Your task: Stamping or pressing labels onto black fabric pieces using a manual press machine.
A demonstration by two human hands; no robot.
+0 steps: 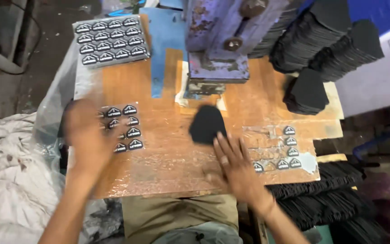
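The black fabric piece [207, 124] lies flat near the middle of the worktop [172, 158], just in front of the blue press [217, 49]. The right hand [235, 165] lies flat, fingers [224, 144] spread and empty, their tips just touching or just short of the piece's near edge. Sliding it squarely under the press likely wants flat, even fingertip pressure. The left hand [84, 135] is blurred over the sticker sheet [125, 128] toward the left edge; I cannot tell its grip.

Hands [159, 153] near black patch [207, 124]
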